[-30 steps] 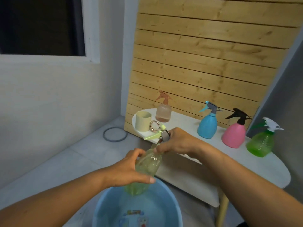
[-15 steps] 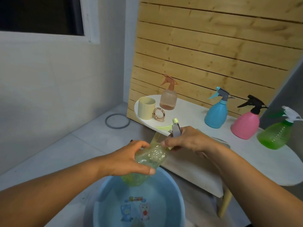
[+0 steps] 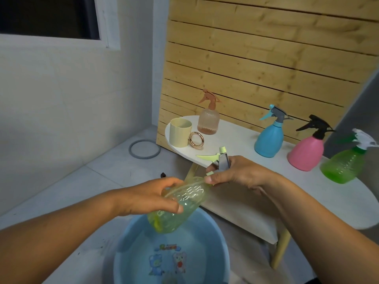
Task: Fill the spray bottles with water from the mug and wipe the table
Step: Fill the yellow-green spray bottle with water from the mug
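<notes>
Left hand (image 3: 147, 196) grips yellow bottle (image 3: 180, 203) over basin (image 3: 215, 232); right hand (image 3: 240, 174) grips spray head (image 3: 220, 158)

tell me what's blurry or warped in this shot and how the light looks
Head view: dim, soft indoor light with no hard shadows or glare; the wide lens bends the wooden slat panel and table edge; the green spray bottle at the right edge smears; the yellow-green bottle in both hands stays fairly sharp.

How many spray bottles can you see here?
5: peach bottle, blue bottle, pink bottle and green bottle stand on the table; a yellow-green bottle is held over the basin.
</notes>
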{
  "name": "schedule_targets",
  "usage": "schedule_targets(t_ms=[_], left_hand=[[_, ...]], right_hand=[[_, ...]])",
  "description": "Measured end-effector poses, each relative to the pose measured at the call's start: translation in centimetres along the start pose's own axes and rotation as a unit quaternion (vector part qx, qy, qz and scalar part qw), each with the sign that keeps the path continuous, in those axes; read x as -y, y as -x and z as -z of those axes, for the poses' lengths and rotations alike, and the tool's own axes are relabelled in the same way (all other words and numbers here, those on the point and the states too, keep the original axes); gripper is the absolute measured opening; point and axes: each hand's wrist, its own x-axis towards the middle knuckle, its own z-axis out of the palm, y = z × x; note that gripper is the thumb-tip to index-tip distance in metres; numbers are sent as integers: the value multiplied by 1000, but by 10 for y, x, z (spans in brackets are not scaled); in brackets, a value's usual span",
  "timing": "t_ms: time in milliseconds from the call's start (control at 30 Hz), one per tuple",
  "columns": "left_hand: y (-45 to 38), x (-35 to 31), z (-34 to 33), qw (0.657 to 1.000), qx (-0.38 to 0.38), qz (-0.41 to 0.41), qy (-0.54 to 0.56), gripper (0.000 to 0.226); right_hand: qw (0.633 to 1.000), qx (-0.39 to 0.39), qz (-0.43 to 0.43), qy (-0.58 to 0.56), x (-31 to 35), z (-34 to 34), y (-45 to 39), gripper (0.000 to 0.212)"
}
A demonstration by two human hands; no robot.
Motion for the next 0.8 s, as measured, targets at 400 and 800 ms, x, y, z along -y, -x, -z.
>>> schedule_targets(t_ms=[400, 800], left_hand=[[-9, 3, -16, 997, -58, -1, -57, 82], [-4, 18, 6, 996, 20, 72, 51, 67]], right_hand=[[1000, -21, 1, 10, -3, -5, 0, 29], [990, -74, -1, -120, -8, 24, -4, 36]])
